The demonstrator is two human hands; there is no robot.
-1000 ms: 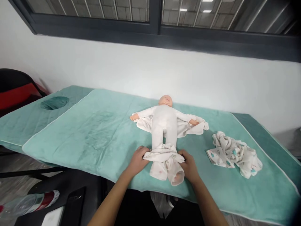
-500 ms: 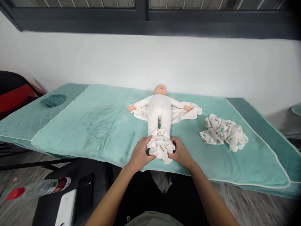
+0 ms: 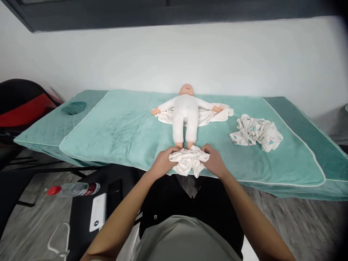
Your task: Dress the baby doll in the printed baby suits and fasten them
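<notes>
A baby doll (image 3: 185, 115) in a white bodysuit lies on its back on a teal towel (image 3: 122, 127), arms spread, over an opened white garment (image 3: 209, 116). Its bare feet point toward me. Just below the feet, a bunched pair of white patterned baby trousers (image 3: 189, 160) is gripped at both sides. My left hand (image 3: 162, 163) is closed on the left side of the bundle. On the right side, my right hand (image 3: 214, 160) is closed too. The trousers are clear of the doll's legs.
A crumpled patterned cloth (image 3: 255, 132) lies on the towel to the doll's right. A black stool at lower left carries a water bottle (image 3: 73, 189), a white device (image 3: 98, 216) and a dark phone. A red and black chair (image 3: 21, 105) stands at far left.
Both hands have pulled the trousers down the doll's legs toward me, off the feet, which are now bare. The camera has tipped downward.
</notes>
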